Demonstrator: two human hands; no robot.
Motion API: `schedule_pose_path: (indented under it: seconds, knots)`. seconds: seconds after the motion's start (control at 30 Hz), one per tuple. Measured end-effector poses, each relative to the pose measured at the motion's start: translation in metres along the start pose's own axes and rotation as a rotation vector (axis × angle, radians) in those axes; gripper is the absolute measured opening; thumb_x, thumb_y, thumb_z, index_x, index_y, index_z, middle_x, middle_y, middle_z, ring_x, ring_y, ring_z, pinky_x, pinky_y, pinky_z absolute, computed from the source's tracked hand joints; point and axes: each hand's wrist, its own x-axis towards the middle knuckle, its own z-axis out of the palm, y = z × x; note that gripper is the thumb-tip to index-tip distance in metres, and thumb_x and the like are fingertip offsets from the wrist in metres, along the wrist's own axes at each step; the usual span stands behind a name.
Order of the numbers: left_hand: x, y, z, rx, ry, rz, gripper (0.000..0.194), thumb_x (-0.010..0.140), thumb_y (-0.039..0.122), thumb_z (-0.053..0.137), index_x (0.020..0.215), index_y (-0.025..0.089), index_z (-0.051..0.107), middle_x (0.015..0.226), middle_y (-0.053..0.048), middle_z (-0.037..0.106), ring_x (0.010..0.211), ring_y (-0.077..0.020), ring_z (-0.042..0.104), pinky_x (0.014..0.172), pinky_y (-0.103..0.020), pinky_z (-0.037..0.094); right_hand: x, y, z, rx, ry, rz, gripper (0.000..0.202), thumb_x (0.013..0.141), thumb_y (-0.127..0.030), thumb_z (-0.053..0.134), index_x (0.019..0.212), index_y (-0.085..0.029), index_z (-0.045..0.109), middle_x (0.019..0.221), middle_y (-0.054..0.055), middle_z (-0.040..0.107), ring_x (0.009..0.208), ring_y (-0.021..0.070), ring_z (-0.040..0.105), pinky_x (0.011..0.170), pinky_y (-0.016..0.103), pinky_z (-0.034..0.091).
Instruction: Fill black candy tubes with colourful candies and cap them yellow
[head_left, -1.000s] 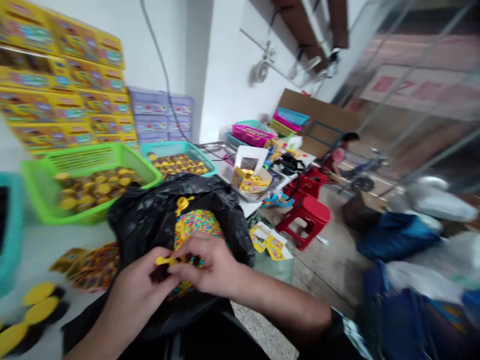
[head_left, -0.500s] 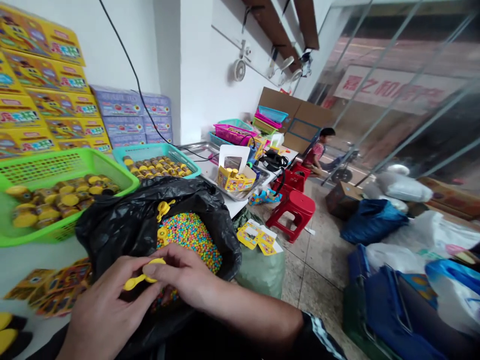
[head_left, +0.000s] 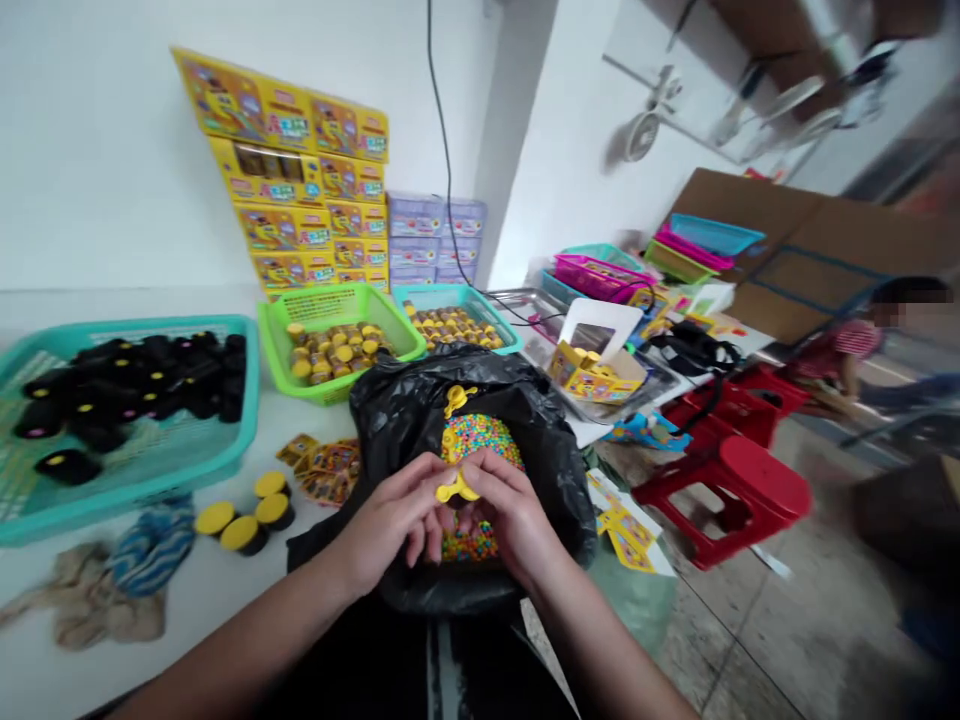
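Observation:
My left hand [head_left: 390, 520] and my right hand [head_left: 511, 502] meet over an open black plastic bag [head_left: 551, 480]. Between their fingertips they pinch a small yellow plastic spoon [head_left: 456, 489], short, with rounded ends. Small multicoloured candy balls [head_left: 487, 437] fill the bag below. Two more yellow plastic spoons lie in it: one spoon [head_left: 457, 401] on the black plastic at the far side, another spoon [head_left: 450, 440] partly on the candy. My fingers hide part of the held piece.
A teal basket [head_left: 251, 400] of black cups stands left. Green [head_left: 405, 360] and light-blue [head_left: 517, 345] baskets hold yellow-lidded jars. Several yellow-lidded black cups [head_left: 244, 533], cards [head_left: 330, 468] and a cloth [head_left: 154, 545] lie on the table. Right are a red stool [head_left: 757, 485] and a person [head_left: 855, 345].
My view has swung left, bringing the teal basket and cloth into sight. Both hands still hold the yellow spoon over the bag; it has turned between my fingers.

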Motion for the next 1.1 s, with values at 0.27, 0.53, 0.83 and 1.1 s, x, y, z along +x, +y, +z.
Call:
schedule_pose_path:
  seconds: [0.27,0.53,0.83,1.1]
  knots:
    - [0.005,-0.003,0.008,-0.210,0.021,-0.089,0.037,0.084,0.055,0.058,0.081,0.020,0.046,0.055,0.002,0.059,0.035,-0.0105,0.054,0.027,-0.013,0.029,0.003,0.007,0.005,-0.122,0.049,-0.021,0.039,0.082,-0.056,0.060,0.075,-0.018,0.062,0.058,-0.002,0.058,0.045,0.0101,0.051,0.041,0.021,0.033]
    - [0.005,-0.004,0.021,-0.116,0.122,-0.041,0.041,0.083,0.058,0.058,0.082,0.019,0.050,0.057,0.003,0.059,0.034,-0.0084,0.052,0.026,-0.012,0.027,-0.004,0.003,0.011,-0.316,0.062,-0.109,0.045,0.092,-0.058,0.044,0.091,-0.020,0.067,0.061,-0.001,0.059,0.053,0.0148,0.055,0.049,0.026,0.041]
    - [0.003,-0.012,0.032,-0.128,0.192,0.062,0.036,0.085,0.054,0.057,0.083,0.019,0.049,0.053,0.006,0.054,0.035,-0.0060,0.048,0.029,-0.011,0.027,-0.004,0.003,0.010,-0.427,0.132,-0.247,0.039,0.093,-0.049,0.046,0.091,-0.019,0.071,0.082,0.002,0.067,0.072,0.0156,0.060,0.068,0.026,0.045]
    - [0.011,-0.012,0.026,-0.288,0.033,-0.042,0.048,0.076,0.063,0.062,0.094,0.021,0.051,0.064,0.004,0.058,0.036,-0.0095,0.055,0.027,-0.014,0.034,0.004,0.003,-0.010,-0.708,0.188,-0.216,0.052,0.082,-0.065,0.050,0.095,-0.019,0.071,0.098,0.009,0.071,0.088,0.0246,0.063,0.077,0.032,0.048]
